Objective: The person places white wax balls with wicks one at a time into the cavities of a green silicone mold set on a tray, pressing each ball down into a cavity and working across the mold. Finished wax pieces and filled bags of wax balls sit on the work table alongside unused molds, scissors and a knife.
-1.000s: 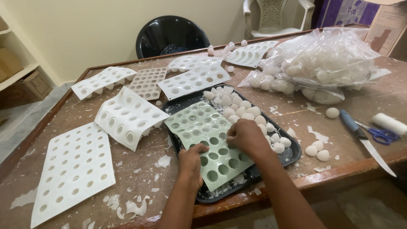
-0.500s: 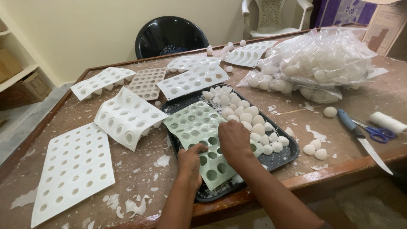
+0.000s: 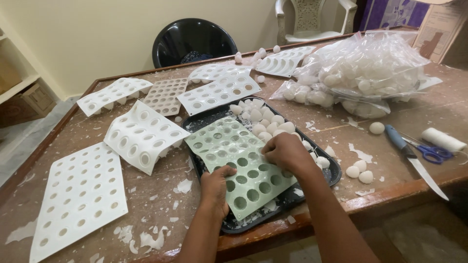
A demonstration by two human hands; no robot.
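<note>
A long wooden table [image 3: 390,122], flecked with white scraps, carried the whole work. At its far right lay clear plastic bags [image 3: 370,73] packed with white egg-shaped pieces. White silicone moulds [image 3: 78,195] with rows of round holes were spread over the left half. Near the front edge sat a black tray [image 3: 331,174], and on it, tilted across the left part, lay a pale green silicone mould [image 3: 229,151] beside a heap of white egg-shaped pieces [image 3: 270,122]. The left hand [image 3: 217,182] gripped the green mould's near edge, thumb on top. The right hand [image 3: 285,152] pressed curled fingers onto the mould's right edge; whether it pinched a piece could not be made out. A blue-handled knife [image 3: 414,160] and blue scissors [image 3: 431,152] lay to the right.
</note>
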